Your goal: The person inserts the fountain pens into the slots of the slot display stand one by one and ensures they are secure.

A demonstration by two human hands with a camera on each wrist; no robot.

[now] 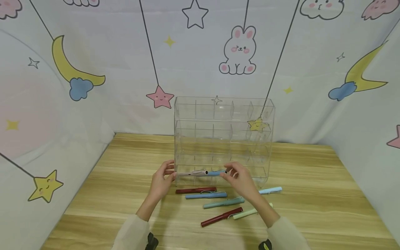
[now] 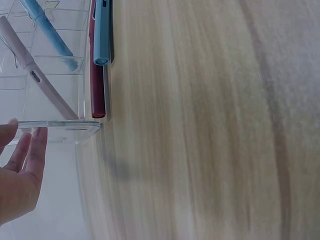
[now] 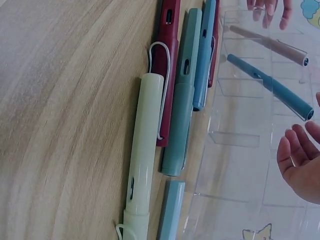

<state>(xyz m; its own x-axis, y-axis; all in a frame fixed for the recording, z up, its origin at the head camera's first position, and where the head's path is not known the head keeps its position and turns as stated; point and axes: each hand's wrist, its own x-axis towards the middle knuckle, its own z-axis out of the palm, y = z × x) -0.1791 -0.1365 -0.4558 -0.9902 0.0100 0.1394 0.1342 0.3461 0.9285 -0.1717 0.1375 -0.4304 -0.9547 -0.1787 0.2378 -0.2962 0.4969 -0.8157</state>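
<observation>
A clear plastic organizer (image 1: 225,120) with rows of compartments stands on the table. My left hand (image 1: 162,178) grips its left side wall, thumb on one face and fingers on the other, as the left wrist view shows. A pale pinkish pen (image 2: 47,90) lies slanted in the lowest row, near that wall. Beside it, a blue pen (image 3: 270,86) also slants in the lowest row, its cap end toward the front. My right hand (image 1: 240,178) is at this cap end, fingers loosely bent and spread around it; in the right wrist view the fingers (image 3: 295,145) stand just off the pen.
In front of the organizer lie a dark red pen (image 1: 190,191), a blue pen (image 1: 204,196), a teal pen (image 1: 222,203), another dark red pen (image 1: 218,218), a pale green pen (image 1: 245,213) and a light blue pen (image 1: 271,190). A patterned curtain (image 1: 125,104) surrounds the wooden table (image 1: 93,201).
</observation>
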